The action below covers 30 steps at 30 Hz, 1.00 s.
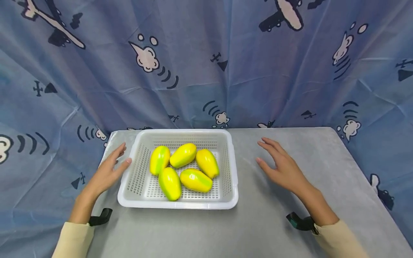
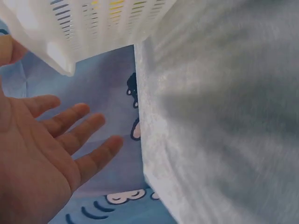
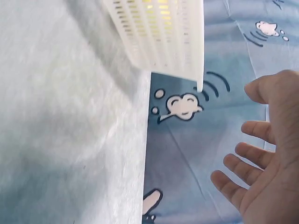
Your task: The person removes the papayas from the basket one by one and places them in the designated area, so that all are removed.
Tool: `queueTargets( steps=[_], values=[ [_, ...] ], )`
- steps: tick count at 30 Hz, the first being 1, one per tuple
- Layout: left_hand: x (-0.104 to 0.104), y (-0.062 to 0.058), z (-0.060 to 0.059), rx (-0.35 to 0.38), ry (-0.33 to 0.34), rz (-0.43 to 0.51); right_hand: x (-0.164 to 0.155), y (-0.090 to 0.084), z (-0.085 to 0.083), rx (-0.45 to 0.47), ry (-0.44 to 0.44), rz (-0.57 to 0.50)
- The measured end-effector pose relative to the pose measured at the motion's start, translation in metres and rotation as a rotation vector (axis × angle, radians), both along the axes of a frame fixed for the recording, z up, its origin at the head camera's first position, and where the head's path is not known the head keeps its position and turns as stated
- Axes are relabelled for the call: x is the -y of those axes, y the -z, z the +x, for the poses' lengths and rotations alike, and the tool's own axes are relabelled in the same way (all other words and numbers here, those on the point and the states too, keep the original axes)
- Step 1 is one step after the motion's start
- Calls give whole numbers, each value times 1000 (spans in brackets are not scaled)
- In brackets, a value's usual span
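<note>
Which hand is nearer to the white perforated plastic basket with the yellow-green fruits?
Left. The left hand is right beside the white perforated plastic basket, its thumb at the rim. The right hand rests apart on the grey table.

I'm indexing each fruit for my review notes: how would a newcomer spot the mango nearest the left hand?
On the grey cloth-covered table sits a white perforated plastic basket, with the left hand beside its left wall. Of five glossy yellow-green mangoes inside, take the back-left mango. It alone lies closest to that wall, standing nearly lengthwise with a broad green stripe.
</note>
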State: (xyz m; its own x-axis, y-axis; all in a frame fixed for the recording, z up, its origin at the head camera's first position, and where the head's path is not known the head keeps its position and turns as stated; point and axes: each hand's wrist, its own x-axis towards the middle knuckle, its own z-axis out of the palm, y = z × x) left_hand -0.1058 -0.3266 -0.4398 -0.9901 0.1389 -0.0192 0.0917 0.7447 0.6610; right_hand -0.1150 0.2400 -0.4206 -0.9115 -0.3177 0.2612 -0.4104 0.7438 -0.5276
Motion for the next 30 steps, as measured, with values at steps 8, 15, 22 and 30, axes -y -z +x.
queueTargets(
  steps=[8, 15, 22, 30],
  values=[
    [-7, 13, -2, 82, 20, 186, 18, -6, -5, 103, -51, -82],
    [-2, 19, -3, 101, 73, 354, 38, -11, -12, 128, -112, -95],
    [-2, 25, -3, 169, 122, 489, 55, -19, -14, 168, -187, -106],
    [-2, 30, -5, 219, 108, 566, 76, -26, -15, 221, -252, -84]
  ],
)
